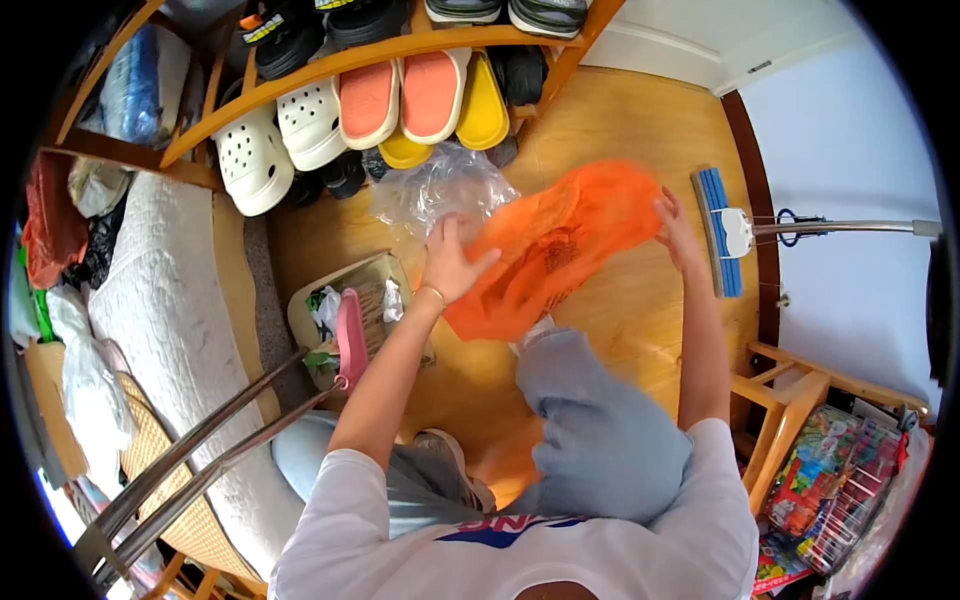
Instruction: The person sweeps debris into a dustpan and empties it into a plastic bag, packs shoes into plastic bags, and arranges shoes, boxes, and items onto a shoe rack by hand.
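The person wears a white short-sleeved T-shirt (620,555) with blue and pinkish-red print (500,530) on the chest, loose light-blue jeans (605,430) and a greyish shoe (455,465). A thin gold-toned bracelet (433,293) circles the left hand's (452,265) wrist.

I am wearing the single camera on my head. It is facing forward and steeply down, looking over my white T-shirt (620,560) and taking in my left hand (450,265) and right hand (680,232) from close by. Its wide, round view is reaching across the wooden floor (630,110) to the shoe rack (460,39), bending its rail.
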The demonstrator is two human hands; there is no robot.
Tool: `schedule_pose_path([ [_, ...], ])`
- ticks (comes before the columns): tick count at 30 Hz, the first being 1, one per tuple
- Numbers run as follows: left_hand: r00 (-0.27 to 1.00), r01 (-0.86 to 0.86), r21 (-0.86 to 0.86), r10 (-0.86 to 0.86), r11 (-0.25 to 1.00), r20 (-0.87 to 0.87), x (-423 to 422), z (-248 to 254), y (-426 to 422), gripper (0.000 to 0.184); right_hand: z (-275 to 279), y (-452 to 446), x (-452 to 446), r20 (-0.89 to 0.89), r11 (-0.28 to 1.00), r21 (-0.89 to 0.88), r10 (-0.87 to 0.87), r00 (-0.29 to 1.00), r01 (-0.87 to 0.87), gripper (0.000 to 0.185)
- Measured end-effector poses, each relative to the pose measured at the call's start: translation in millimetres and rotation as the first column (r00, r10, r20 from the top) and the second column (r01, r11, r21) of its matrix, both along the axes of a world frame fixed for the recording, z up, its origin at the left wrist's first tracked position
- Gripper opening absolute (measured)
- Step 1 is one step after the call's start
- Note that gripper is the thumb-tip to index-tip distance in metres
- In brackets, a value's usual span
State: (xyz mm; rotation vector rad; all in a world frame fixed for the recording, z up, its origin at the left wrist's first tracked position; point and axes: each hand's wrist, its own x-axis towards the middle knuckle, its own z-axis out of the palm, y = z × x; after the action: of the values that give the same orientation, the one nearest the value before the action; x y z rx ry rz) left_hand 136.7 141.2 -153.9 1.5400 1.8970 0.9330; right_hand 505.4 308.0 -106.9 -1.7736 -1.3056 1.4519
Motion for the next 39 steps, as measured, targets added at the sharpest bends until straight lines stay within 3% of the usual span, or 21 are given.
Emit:
schedule_pose_path([
  [3, 0.996, -0.038, 0.007, 0.038, 0.999, -0.076, -9.6, -3.5, 25.6, 0.065, -16.2, -21.7, -17.0, 0.15, 0.999, -0.022, 0.049, 0.988, -0.046, 0.104],
  [5, 0.877, -0.078, -0.081, 0.03, 0.994, -0.48, -10.1, -20.1, 39.5, 0.072, -39.6, -22.4, -31.7, -0.029, 0.97, 0.242, 0.034, 0.999, -0.026, 0.11],
  [6, 0.855, -0.061, -0.235, -0.07, 0.97, -0.514, -6.2, -25.0, 41.1, 0.077, -43.9, -21.2, -39.4, -0.025, 0.97, 0.24, 0.031, 0.999, -0.024, 0.11],
  [8, 0.825, -0.094, -0.21, -0.042, 0.973, -0.564, -3.2, -64.0, 42.3, 0.078, -50.5, -13.7, -54.3, -0.077, 0.941, 0.33, -0.046, 0.996, 0.069, 0.088],
  [10, 0.788, -0.135, -0.178, -0.003, 0.975, -0.615, -10.3, -101.9, 43.1, 0.08, -92.5, 13.7, -36.4, -0.002, 0.931, 0.362, 0.034, 0.999, -0.031, 0.069],
  [12, 0.872, -0.038, -0.418, -0.174, 0.908, -0.457, -31.1, -122.1, 37.9, 0.071, -99.9, 22.0, -32.1, 0.073, 0.914, 0.384, 0.11, 0.991, -0.13, 0.052],
  [13, 0.869, -0.043, -0.418, -0.172, 0.908, -0.463, -39.6, -118.7, 31.9, 0.071, -88.3, 22.2, -38.3, 0.06, 0.969, 0.247, 0.001, 0.998, -0.016, 0.037],
  [14, 0.887, -0.054, -0.312, -0.098, 0.948, -0.452, -47.5, -114.6, 22.6, 0.067, -77.6, 21.9, -46.8, 0.06, 0.989, 0.106, -0.111, 0.992, 0.104, 0.024],
  [17, 0.926, -0.223, -0.028, 0.203, 0.974, -0.319, -52.6, -42.7, -5.4, 0.062, -76.9, 17.3, -49.4, -0.173, 0.957, 0.149, -0.224, 0.959, 0.25, 0.017],
  [19, 0.913, -0.282, 0.133, 0.308, 0.95, -0.267, -66.1, -16.5, -28.3, 0.068, -86.6, 17.4, -46.2, -0.147, 0.961, 0.149, -0.212, 0.966, 0.233, 0.016],
  [20, 0.939, -0.344, 0.172, 0.343, 0.923, 0.036, -60.0, 13.7, -34.8, 0.066, -91.4, 18.6, -46.1, -0.117, 0.965, 0.152, -0.195, 0.974, 0.212, 0.014],
  [22, 0.777, -0.482, 0.227, 0.292, 0.846, 0.558, -30.6, 56.1, -39.7, 0.058, -94.7, 13.3, -48.4, -0.18, 0.978, 0.062, -0.183, 0.966, 0.197, 0.014],
  [25, 0.798, -0.439, 0.305, 0.211, 0.845, 0.565, 11.7, 51.4, -39.0, 0.058, -87.0, 4.9, -57.0, -0.266, 0.985, -0.018, -0.169, 0.949, 0.17, 0.014],
  [28, 0.555, -0.25, -0.09, 0.219, 0.964, 0.802, 50.8, 27.2, 8.7, 0.044, -75.9, -3.1, -60.9, -0.371, 0.981, -0.099, -0.19, 0.909, 0.164, 0.014],
  [31, 0.085, -0.056, -0.011, 0.016, 0.998, 0.996, 86.9, -13.8, 41.7, 0.032, -64.4, -12.8, -54.5, -0.532, 0.971, -0.213, -0.208, 0.821, 0.108, 0.018],
  [32, 0.084, -0.052, -0.007, 0.011, 0.999, 0.996, 89.0, -44.4, 46.1, 0.032, -61.4, -16.7, -51.2, -0.609, 0.967, -0.248, -0.204, 0.767, 0.061, 0.02],
  [34, 0.629, 0.195, -0.051, -0.085, 0.979, 0.773, 89.7, -102.0, 51.7, 0.033, -53.9, -27.5, -50.6, -0.64, 0.961, -0.268, -0.23, 0.733, 0.068, 0.023],
  [35, 0.628, 0.195, -0.051, -0.085, 0.979, 0.774, 85.3, -112.1, 52.2, 0.033, -52.2, -31.1, -51.3, -0.67, 0.953, -0.293, -0.257, 0.696, 0.069, 0.025],
  [37, 0.944, 0.211, 0.097, -0.228, 0.973, 0.24, 67.0, -132.5, 49.1, 0.04, -59.1, -33.0, -42.3, -0.696, 0.942, -0.328, -0.287, 0.658, 0.064, 0.028],
  [38, 0.972, 0.229, 0.066, -0.231, 0.971, 0.036, 55.7, -146.1, 49.5, 0.043, -65.5, -34.7, -39.8, -0.72, 0.93, -0.363, -0.319, 0.616, 0.058, 0.032],
  [39, 0.973, 0.225, 0.064, -0.228, 0.972, 0.035, 51.6, -141.3, 49.1, 0.043, -64.7, -33.8, -42.2, -0.72, 0.93, -0.364, -0.318, 0.617, 0.054, 0.032],
])
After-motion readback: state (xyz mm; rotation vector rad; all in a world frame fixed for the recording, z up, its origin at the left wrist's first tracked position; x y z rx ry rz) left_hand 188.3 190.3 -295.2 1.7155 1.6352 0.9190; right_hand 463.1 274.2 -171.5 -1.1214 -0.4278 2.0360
